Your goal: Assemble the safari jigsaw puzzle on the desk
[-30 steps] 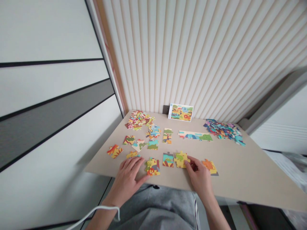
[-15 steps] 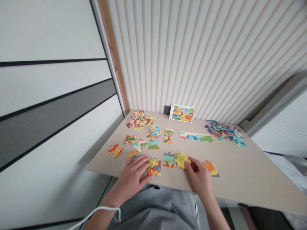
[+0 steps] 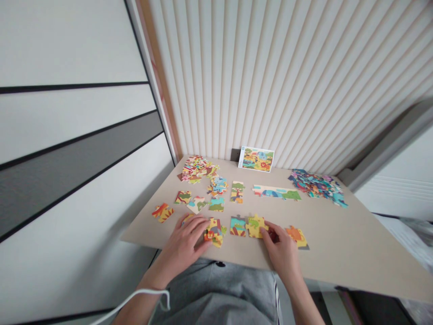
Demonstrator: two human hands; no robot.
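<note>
My left hand (image 3: 187, 239) lies near the front edge of the beige table (image 3: 338, 243), fingers spread, its fingertips touching a small joined cluster of puzzle pieces (image 3: 214, 230) with red and yellow print. My right hand (image 3: 281, 249) rests further right, fingers curled, pinching the edge of a yellow-green joined piece (image 3: 255, 225). A blue and orange piece (image 3: 237, 225) sits against that one. An orange piece (image 3: 296, 235) lies just right of my right hand.
Loose piles of pieces lie at the back left (image 3: 198, 169) and back right (image 3: 316, 186). A joined strip (image 3: 276, 192) and a reference picture card (image 3: 256, 158) are near the ribbed wall. Several small clusters (image 3: 199, 203) are scattered mid-table. A white cord (image 3: 142, 298) loops by my left wrist.
My left hand has slid forward and to the right onto the red and yellow cluster, which has tilted. My right hand has stayed on the yellow-green piece.
</note>
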